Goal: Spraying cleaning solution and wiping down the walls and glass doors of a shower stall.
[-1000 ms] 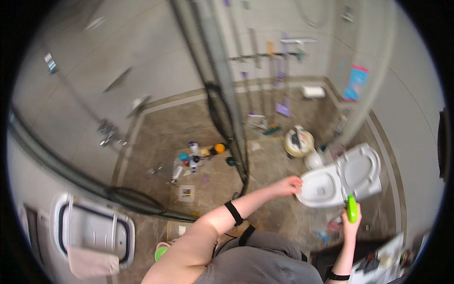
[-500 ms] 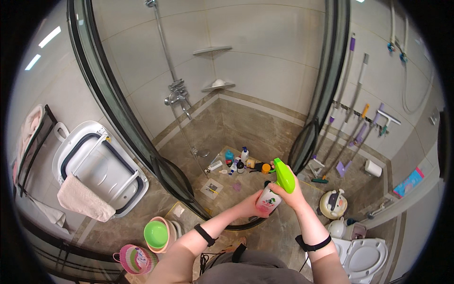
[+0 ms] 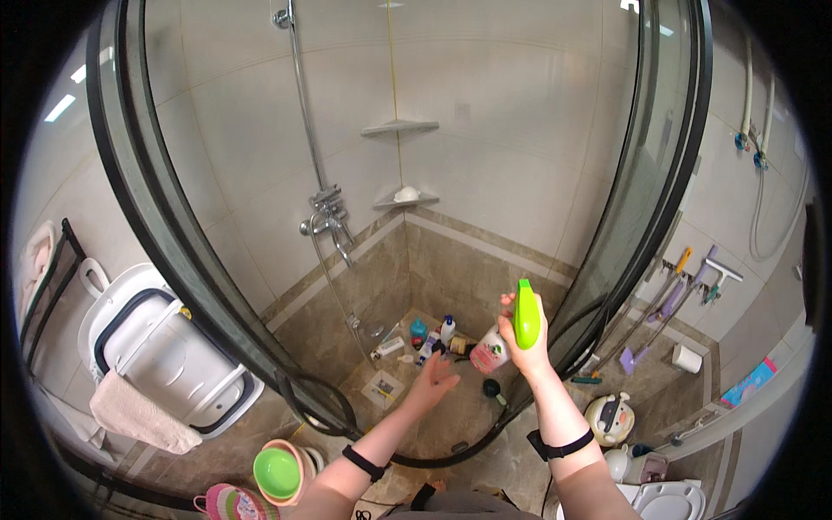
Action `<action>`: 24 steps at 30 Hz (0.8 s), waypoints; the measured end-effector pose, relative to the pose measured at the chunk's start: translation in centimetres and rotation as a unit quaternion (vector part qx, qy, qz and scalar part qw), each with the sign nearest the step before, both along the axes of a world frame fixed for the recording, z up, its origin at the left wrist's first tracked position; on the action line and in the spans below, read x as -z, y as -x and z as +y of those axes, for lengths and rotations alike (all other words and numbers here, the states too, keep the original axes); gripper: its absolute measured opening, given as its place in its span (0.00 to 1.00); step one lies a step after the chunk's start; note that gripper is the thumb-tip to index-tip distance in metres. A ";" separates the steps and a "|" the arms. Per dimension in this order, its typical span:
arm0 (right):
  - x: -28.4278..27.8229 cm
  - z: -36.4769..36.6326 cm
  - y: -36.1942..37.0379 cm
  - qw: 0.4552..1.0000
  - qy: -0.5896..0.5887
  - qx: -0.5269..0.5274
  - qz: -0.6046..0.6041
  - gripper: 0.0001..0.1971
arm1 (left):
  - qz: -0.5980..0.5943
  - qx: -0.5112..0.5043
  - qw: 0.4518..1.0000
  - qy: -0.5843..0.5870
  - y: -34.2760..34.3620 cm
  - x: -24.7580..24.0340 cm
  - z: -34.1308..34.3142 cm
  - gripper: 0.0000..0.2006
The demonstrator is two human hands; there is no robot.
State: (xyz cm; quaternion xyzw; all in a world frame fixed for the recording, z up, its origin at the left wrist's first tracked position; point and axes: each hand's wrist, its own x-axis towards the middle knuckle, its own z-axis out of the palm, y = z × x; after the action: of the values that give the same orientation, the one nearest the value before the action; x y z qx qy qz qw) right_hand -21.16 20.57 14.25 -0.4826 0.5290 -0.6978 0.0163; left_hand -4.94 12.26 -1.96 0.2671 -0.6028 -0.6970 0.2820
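Two bare hands are seen in the head view, both reached out over a brown-grey, stone-patterned shower floor [image 3: 455, 418] framed by a curved, dark-edged glass enclosure [image 3: 169, 225]. A white plastic spray bottle [image 3: 490, 353] with a pink label and a lime-green trigger head [image 3: 525, 322] is gripped by the right hand [image 3: 530, 354], whose fingers are wrapped round it just below the head; whether the trigger is squeezed cannot be told. The bottle is held tilted above the floor, with its base toward the left. By the left hand [image 3: 426, 390] nothing appears to be held: its fingers are loosely spread, apart from the spray bottle and near a small black bottle [image 3: 439, 347], where contact cannot be made out. Beyond, a teal plastic bottle [image 3: 418, 328] and a white bottle with a dark-blue top [image 3: 447, 330] are grouped. The step in hand is judged to be the positioning of the spray bottle within the enclosure. For a next move, a steady right-hand grip seems called for, with the left hand kept out of the nozzle's line.
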 end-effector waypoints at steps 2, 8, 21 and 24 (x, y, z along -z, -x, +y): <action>-0.1 -0.5 1.4 1.000 -0.017 0.012 0.024 0.14 | -0.015 -0.002 1.000 0.016 0.3 1.6 -1.4 0.38; -1.2 -2.1 2.8 0.998 0.050 0.026 -0.011 0.11 | -0.082 0.005 0.996 0.019 -0.5 -1.3 -0.6 0.32; -2.3 -3.9 5.9 0.996 0.008 0.073 0.043 0.10 | -0.113 -0.009 0.993 0.030 -2.2 -3.9 -2.7 0.26; -2.3 -4.4 6.0 0.998 -0.008 0.053 0.017 0.09 | -0.122 -0.023 0.992 0.039 -2.6 -4.1 -2.3 0.27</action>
State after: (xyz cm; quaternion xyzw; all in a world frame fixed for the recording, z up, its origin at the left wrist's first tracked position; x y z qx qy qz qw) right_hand -27.13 16.15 16.60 -0.4656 0.5596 -0.6852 -0.0261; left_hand -2.36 9.97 2.15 0.3522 -0.6531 -0.6288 0.2325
